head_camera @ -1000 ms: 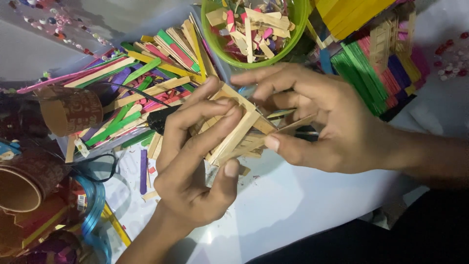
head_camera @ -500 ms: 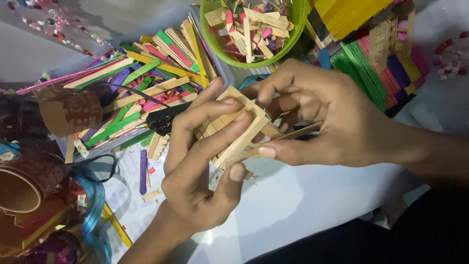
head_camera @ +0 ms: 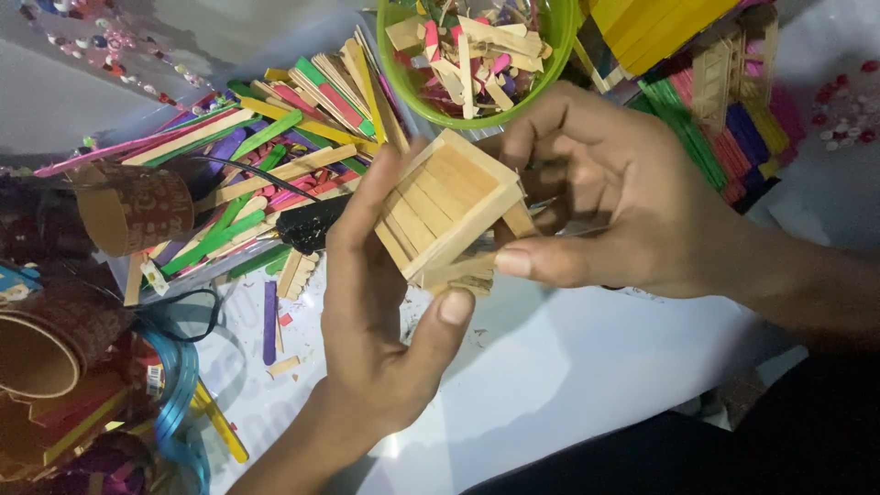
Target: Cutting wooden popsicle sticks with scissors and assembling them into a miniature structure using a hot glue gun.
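Above white table (head_camera: 568, 367), fingers (head_camera: 367, 211) clasp wooden box (head_camera: 445, 211).

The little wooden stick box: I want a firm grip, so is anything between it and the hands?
Nothing visible: the left hand and right hand touch the stick box directly.

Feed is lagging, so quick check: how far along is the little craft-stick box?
Done: the small wooden box has a slatted panel and side walls already joined. In hand: left hand and right hand both grip it above the white table. Left: plenty of loose coloured sticks and cut pieces in the green bowl lie unused.
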